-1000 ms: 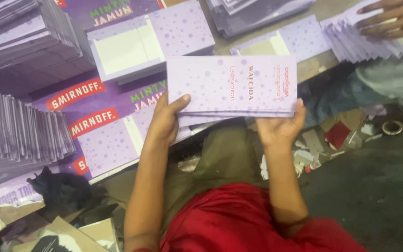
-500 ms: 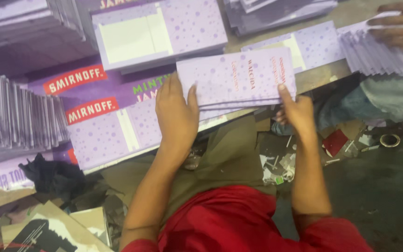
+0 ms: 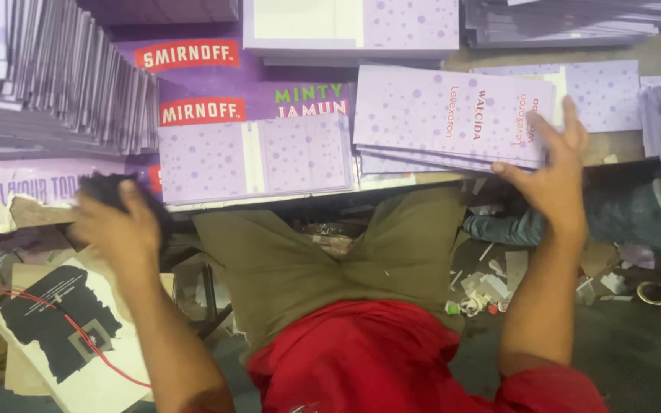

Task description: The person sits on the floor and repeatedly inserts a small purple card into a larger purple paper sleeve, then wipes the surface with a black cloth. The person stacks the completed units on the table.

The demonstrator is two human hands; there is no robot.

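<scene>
1. The work surface [image 3: 652, 53] runs across the far side and is crowded almost edge to edge with lilac printed card; bare top shows only in a strip at the far right. Its near edge falls just beyond the person's knees.
2. Fanned stacks of folded card [image 3: 63, 84] fill the far left, their near edges overhanging toward the left hand — little free room there.
3. A flat dotted sheet [image 3: 254, 157] lies left of centre, its near edge flush with the surface's edge.
4. The held stack of lilac cartons [image 3: 453, 115] sits right of centre, its near edge projecting slightly past the surface, resting on loose sheets below.
5. The right hand [image 3: 548, 172] presses the stack's near right corner, fingers spread open and flat, not curled round it.
6. The left hand [image 3: 116, 229] is down at the near left, off the stack, blurred over something dark; whether its fingers are closed cannot be told.
7. Half a second ago both hands lay on the stack — now only the right one does, and the left has swung away to the near left.
</scene>
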